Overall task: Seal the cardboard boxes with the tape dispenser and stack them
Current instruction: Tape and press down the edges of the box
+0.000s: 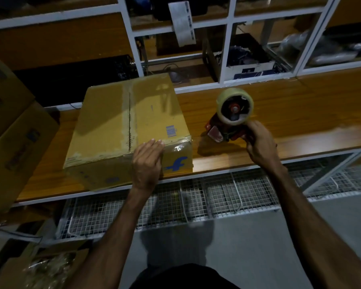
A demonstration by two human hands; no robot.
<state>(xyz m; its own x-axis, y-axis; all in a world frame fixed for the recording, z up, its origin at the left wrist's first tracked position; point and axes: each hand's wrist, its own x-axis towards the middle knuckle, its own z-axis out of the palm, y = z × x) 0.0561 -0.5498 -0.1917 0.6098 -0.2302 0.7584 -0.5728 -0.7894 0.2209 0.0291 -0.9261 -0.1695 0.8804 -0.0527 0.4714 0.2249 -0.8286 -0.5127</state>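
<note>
- Cardboard box point(125, 122) lying flat on wooden tabotop at 10 o'clock from frame centre, flaps closed, centre seam covered by clear tape, blue logo on near side face.
- Left hand point(147, 163) laid over near top edge of cardboard box at its 5 o'clock corner, fingers straight and together, palm pressing on taped edge; nothing gripped.
- Tape dispenser point(227, 122) standing on tabletop point(300, 122) at 3 o'clock from cardboard box, apart from it; red frame, roll of clear tape point(234, 106) mounted on top.
- Right hand point(258, 142) wrapped round handle of tape dispenser at its 4 o'clock side, fingers curled tight on it.
- Stacked boxes point(15, 132), two seen, at 9 o'clock from cardboard box, at left end of tabletop, upper one offset from lower.
- White-framed shelving point(227, 49) behind tabletop at 12 o'clock, dim, holding dark items and a carton; contents unclear.
- Paper label strip point(182, 24) hanging from shelving at 12 o'clock.
- Wire mesh rack point(196, 197) below front edge of tabletop at 6 o'clock.
</note>
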